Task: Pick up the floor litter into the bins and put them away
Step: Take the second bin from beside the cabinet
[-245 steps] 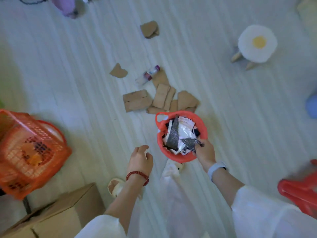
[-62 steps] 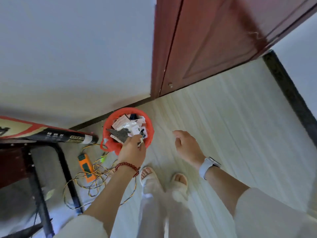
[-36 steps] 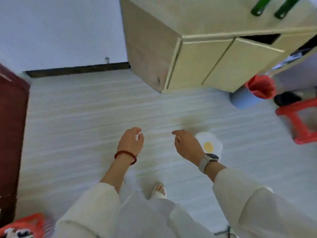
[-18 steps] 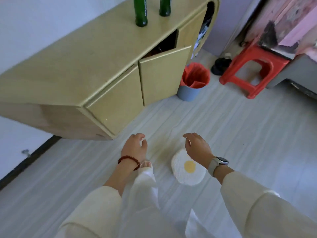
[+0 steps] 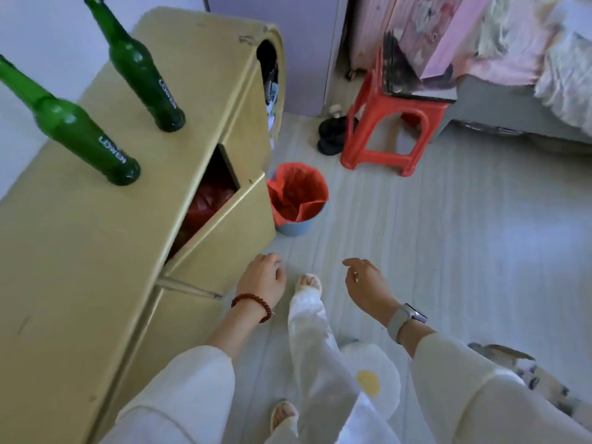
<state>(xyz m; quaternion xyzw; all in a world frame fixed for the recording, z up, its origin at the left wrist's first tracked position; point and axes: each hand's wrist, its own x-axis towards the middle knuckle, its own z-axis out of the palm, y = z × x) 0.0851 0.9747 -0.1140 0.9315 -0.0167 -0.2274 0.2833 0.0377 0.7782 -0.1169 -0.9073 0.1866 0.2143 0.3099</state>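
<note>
A grey-blue bin with a red liner bag (image 5: 298,200) stands on the pale floor beside the wooden cabinet, ahead of my hands. My left hand (image 5: 261,280) hangs in front of me with loosely curled fingers and holds nothing. My right hand (image 5: 365,285) hangs to its right, also relaxed and empty. Both hands are well short of the bin. No floor litter shows in this view, and the small red basket is out of sight.
A wooden cabinet (image 5: 134,219) fills the left, one door ajar, with two green bottles (image 5: 73,129) on top. A red plastic stool (image 5: 389,123) and dark shoes (image 5: 333,136) stand beyond the bin. An egg-shaped stool (image 5: 374,382) sits by my feet. A bed edge is at right.
I set the small red basket of litter down by the door with my left hand, then turned and walked toward the cabinet. The lined bin is now closer; both hands stay empty.
</note>
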